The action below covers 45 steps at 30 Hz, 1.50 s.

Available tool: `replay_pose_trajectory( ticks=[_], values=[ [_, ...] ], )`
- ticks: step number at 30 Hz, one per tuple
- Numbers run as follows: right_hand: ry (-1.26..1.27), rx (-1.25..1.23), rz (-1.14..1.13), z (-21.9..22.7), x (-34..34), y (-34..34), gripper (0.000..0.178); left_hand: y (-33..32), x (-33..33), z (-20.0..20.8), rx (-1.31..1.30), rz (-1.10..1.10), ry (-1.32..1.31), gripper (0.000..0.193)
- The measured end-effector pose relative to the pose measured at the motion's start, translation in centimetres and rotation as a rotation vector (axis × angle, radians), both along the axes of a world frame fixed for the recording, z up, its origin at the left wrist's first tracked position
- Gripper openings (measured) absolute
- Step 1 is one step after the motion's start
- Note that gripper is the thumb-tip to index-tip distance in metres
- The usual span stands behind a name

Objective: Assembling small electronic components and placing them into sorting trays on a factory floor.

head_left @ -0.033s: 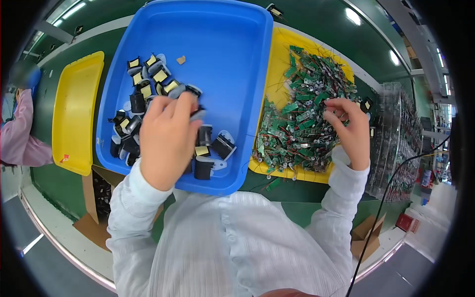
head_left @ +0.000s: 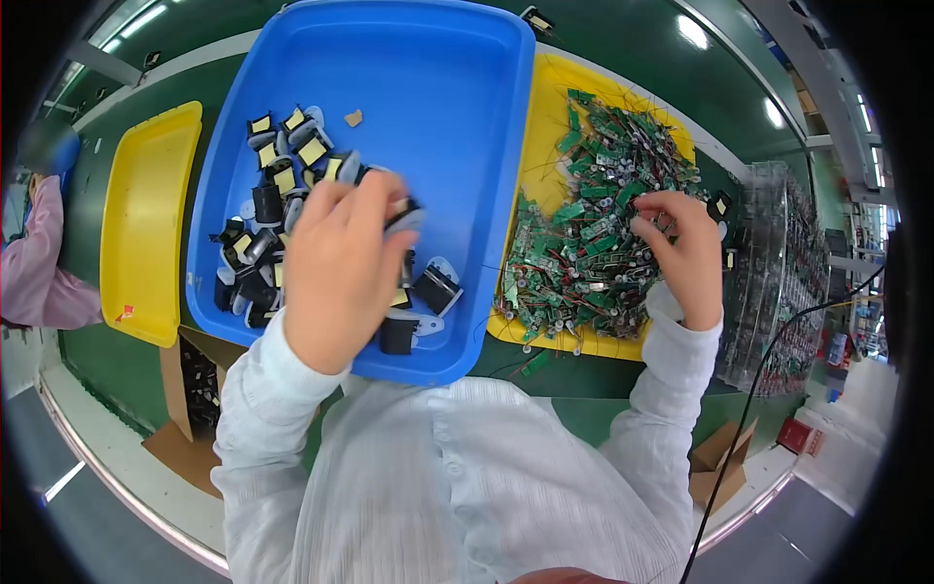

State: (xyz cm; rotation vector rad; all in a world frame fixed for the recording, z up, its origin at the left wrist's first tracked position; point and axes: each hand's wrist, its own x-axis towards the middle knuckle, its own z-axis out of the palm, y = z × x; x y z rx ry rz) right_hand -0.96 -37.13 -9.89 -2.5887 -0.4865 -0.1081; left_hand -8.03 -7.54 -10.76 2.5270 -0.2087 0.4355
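Observation:
My left hand is over the blue tray, fingers and thumb closed on a small black plastic part with a grey edge, somewhat blurred. Around and under it lie several like black parts, some with pale yellow pads and grey rounded tabs. My right hand is at the right side of a heap of green circuit boards with thin wires. Its thumb and forefinger are curled close together; what they pinch, if anything, cannot be made out. The heap lies in a yellow tray.
Another yellow tray stands at the left, near a person's pink sleeve. A clear stacked rack of parts is at the right, with a black cable before it. An open cardboard box sits low at the left.
My left hand has shifted slightly right with the black part, which now shows more at its fingertips. My right hand stays nearly in place over the circuit boards.

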Motion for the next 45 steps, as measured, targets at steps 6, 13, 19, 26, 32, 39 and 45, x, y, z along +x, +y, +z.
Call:
replay_pose_trajectory(
  ticks=[6, 13, 19, 26, 32, 39, 45],
  values=[
    [-0.17, -0.217, 0.052, -0.2, 0.8, 1.3, 0.02, -3.0, 4.2, -0.6, -1.001, -0.262, 0.376, 0.031],
    [-0.264, -0.38, 0.271, -1.2, 2.6, 0.8, 0.025, -3.1, 4.2, -2.1, -1.407, -0.224, 0.656, 0.027],
    [-0.044, 0.013, 0.175, 1.7, 0.6, 3.5, 0.022, -3.2, 3.8, -3.3, -1.35, -0.284, 0.519, 0.031],
    [0.488, 0.729, 0.046, 2.0, -2.2, 7.2, 0.021, -4.6, 2.7, -3.4, -1.263, -0.307, 0.376, 0.029],
    [0.751, 0.984, 0.073, 0.7, -2.6, 7.7, 0.007, -4.6, 2.3, -2.9, -1.148, -0.336, 0.24, 0.026],
    [0.805, 0.981, 0.071, 0.3, -2.7, 8.2, 0.006, -4.8, 2.3, -2.9, -0.957, -0.393, 0.106, 0.03],
    [0.575, 0.814, 0.105, -0.4, -2.7, 8.1, 0.007, -4.9, 2.4, -3.0, -0.826, -0.331, -0.023, 0.028]
  ],
)
